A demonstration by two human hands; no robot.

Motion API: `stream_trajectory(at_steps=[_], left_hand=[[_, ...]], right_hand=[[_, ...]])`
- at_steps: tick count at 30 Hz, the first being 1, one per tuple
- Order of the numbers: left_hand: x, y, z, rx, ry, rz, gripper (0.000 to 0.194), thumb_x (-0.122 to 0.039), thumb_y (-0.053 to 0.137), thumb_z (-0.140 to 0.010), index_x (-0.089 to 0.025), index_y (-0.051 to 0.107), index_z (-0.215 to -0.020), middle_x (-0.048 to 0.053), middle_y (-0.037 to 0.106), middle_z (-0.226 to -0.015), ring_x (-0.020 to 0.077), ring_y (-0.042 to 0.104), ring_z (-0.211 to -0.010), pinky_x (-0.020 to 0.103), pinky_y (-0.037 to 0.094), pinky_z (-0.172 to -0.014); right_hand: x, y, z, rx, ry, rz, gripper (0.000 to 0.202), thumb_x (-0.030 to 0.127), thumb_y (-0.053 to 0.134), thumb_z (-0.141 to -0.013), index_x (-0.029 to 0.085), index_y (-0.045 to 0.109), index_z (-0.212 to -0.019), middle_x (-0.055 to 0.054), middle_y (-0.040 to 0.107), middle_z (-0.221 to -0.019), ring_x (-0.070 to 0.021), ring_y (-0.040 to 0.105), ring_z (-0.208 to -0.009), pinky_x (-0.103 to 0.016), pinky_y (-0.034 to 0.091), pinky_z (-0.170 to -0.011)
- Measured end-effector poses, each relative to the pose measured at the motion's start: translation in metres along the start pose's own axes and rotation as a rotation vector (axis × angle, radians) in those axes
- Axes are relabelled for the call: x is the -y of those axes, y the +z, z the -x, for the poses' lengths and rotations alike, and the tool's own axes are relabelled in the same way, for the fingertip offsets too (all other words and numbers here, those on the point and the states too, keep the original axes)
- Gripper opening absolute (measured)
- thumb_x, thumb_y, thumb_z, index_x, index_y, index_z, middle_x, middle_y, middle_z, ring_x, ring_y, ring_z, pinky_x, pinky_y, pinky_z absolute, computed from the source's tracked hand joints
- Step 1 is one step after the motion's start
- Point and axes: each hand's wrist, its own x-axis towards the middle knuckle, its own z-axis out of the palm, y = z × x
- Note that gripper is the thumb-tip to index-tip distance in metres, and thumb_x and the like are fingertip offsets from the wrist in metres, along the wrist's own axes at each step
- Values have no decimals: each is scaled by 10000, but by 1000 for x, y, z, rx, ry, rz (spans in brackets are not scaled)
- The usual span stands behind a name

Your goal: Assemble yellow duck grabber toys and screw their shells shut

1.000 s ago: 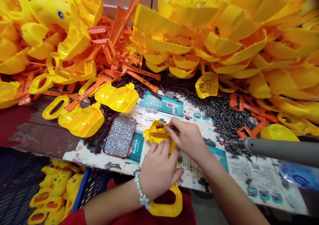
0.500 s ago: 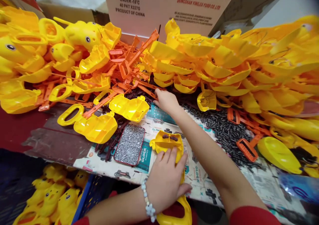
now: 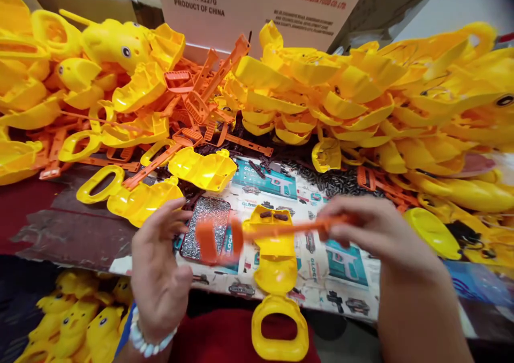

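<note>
My right hand (image 3: pixel 361 226) grips the thin end of an orange plastic strip with a wide slotted end (image 3: pixel 219 239). The strip, blurred by motion, points left above the table. My left hand (image 3: pixel 163 261) is open beside the wide end, palm turned to the right, with a gap between. Beneath the strip lies a yellow duck-shaped half shell (image 3: pixel 277 277), its hollow side up and its looped handle over the table's front edge. Two small dark brown pieces sit in the shell's far compartment. A shallow tray of small silvery pins (image 3: pixel 209 224) is behind my left fingers.
Yellow half shells are heaped at the left (image 3: pixel 140 87) and right (image 3: pixel 353 95), with orange strips (image 3: pixel 196 106) between. Black little cylinders (image 3: pixel 333 180) lie scattered behind. A crate at lower left holds yellow duck toys (image 3: pixel 76 315). A printed carton (image 3: pixel 257 15) stands at the back.
My right hand has come back from the orange heap with a strip. My left hand has let go of the yellow half shell and moved up and left, opening.
</note>
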Motion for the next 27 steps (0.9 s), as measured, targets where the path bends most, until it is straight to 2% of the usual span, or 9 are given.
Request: stream_trajectory(at_steps=[2,5,7,10,13,17,20,24,27], left_hand=[[-9,-1,0,366,-59,41,445,-464,509,-904,-249,502,-1294,87,609,-1206,220,634,-935,319,564,-714],[-17,7,7,819,-115,43,261,-321,407,-972,-286,561,-1179,37,716,-940,172,687,-750,269,585,-624],[-17,24,17,716,-109,64,246,-255,388,-973,-277,518,-1180,39,715,-948,173,698,-809,280,589,-693],[-12,60,36,746,10,165,249,-309,407,-962,-230,466,-1191,82,696,-1035,197,690,-911,308,579,-764],[-6,81,43,1002,86,262,401,-454,411,-938,-180,453,-1228,98,705,-1006,210,698,-881,292,579,-744],[0,73,25,715,124,90,373,-337,472,-923,-188,449,-1264,87,687,-1067,185,663,-967,289,547,-839],[7,72,6,502,106,-228,353,-180,484,-889,-148,471,-1240,123,633,-1162,205,577,-1110,369,476,-981],[16,90,-7,656,87,-532,483,-64,412,-819,-52,407,-1302,199,507,-1340,317,439,-1274,539,388,-1058],[22,100,-5,721,63,-610,541,0,375,-768,-48,409,-1306,185,524,-1330,328,444,-1273,545,401,-1052]], right_hand=[[-3,14,33,80,37,-112,111,314,634,-892,221,669,-844,-15,614,-614,-113,549,-460,-179,405,-399],[-9,51,66,-380,115,-329,226,343,629,-904,276,572,-1112,-5,625,-658,-116,535,-419,-180,425,-380],[-9,85,76,-748,89,-313,421,356,617,-904,268,445,-1278,-67,665,-896,-167,630,-598,-252,538,-526],[-2,131,75,-897,37,-185,568,326,577,-922,254,294,-1409,-145,589,-1169,-239,648,-906,-367,575,-720],[5,148,70,-942,108,-127,497,183,492,-954,268,317,-1410,-107,629,-1035,-189,645,-803,-312,567,-654],[4,133,78,-1102,130,-9,581,93,549,-907,260,317,-1413,-5,600,-751,-133,579,-624,-241,519,-581],[0,124,90,-905,131,30,603,196,538,-938,217,234,-1458,22,540,-647,-116,484,-471,-209,452,-458],[-11,126,95,-367,22,362,504,240,408,-968,165,279,-1449,-23,586,-714,-145,536,-528,-237,474,-486],[-18,126,88,-233,4,526,525,169,343,-945,127,237,-1458,-26,597,-758,-159,567,-601,-267,479,-533]])
